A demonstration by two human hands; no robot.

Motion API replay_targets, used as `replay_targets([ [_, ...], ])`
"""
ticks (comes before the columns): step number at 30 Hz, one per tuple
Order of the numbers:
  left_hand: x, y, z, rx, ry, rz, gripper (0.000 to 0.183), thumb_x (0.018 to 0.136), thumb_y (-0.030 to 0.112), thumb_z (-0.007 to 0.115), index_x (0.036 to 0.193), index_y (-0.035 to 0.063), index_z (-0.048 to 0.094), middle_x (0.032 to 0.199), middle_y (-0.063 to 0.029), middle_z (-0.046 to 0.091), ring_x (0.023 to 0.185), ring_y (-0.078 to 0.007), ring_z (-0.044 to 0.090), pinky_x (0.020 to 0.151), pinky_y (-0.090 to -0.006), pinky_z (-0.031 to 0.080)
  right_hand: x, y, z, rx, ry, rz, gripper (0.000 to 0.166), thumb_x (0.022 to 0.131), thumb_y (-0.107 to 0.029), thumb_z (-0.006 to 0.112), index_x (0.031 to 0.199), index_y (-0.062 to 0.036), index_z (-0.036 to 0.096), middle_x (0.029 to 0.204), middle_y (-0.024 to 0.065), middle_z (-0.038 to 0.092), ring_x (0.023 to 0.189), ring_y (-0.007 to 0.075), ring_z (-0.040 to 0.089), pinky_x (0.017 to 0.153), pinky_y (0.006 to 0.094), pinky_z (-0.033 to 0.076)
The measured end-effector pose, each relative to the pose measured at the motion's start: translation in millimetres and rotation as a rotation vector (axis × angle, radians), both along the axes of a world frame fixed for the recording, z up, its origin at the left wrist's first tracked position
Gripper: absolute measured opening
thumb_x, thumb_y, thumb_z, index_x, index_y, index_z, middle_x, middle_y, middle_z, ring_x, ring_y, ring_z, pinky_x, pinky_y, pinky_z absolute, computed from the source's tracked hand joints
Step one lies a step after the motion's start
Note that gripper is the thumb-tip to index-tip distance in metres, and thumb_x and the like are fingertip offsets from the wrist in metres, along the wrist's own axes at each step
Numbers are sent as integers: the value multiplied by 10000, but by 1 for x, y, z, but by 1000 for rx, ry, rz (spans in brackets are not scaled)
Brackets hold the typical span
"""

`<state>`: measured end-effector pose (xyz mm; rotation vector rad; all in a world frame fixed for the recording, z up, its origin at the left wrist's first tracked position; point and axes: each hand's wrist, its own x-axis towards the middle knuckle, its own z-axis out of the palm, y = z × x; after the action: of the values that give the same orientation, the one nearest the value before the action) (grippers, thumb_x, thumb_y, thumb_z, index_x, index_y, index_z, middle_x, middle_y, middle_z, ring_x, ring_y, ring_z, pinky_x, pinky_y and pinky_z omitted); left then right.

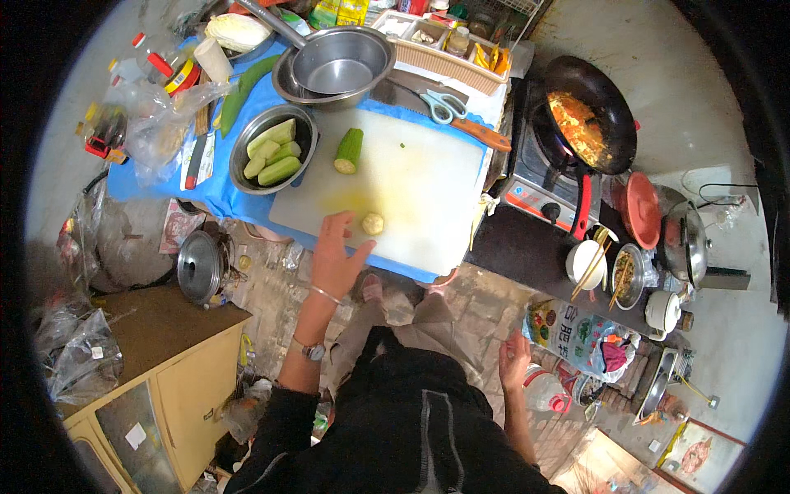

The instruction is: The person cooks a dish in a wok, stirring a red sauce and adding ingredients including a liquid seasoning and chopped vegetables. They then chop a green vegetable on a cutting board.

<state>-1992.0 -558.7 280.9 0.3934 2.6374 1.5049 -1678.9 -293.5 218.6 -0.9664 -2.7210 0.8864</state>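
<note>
My left hand is over the near edge of a white cutting board, fingers apart and nothing in them. Just right of its fingertips lies a small pale round vegetable piece. A cut green cucumber or squash piece rests farther back on the board. Left of the board, a metal bowl holds several peeled green vegetable pieces. My right hand hangs low at my right side, away from the board, beside a printed plastic bag; its fingers are slightly curled and it seems to hold nothing.
A wok with red and yellow food sits on a lit gas stove, its red handle towards me. Blue scissors and a wooden-handled knife lie behind the board. Stacked pans stand at the back. A white bowl with chopsticks is right.
</note>
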Motion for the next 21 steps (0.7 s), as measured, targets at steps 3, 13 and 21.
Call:
replay_targets([
  [3,-8,10,-6,-159,259,-89,409,658,87,681,1029,34,519,1021,-155,491,908,-310,503,785,-382,437,-23,-2,-1,-66,39,-5,385,777,-4,559,1156,-4,492,872,156,560,695,238,592,611,323,500],
  [13,-21,22,-28,-8,102,-94,302,675,58,643,955,33,535,888,-128,521,785,-271,540,704,-359,454,-53,13,-7,-137,129,-42,357,781,-26,578,1133,-36,519,815,131,601,672,219,611,611,311,502],
  [21,-11,26,-24,71,60,-101,292,681,71,636,949,25,528,889,-126,523,780,-282,534,708,-360,450,-25,10,-41,-264,109,-94,337,780,-31,577,1115,-33,538,782,136,610,676,221,616,613,311,503],
])
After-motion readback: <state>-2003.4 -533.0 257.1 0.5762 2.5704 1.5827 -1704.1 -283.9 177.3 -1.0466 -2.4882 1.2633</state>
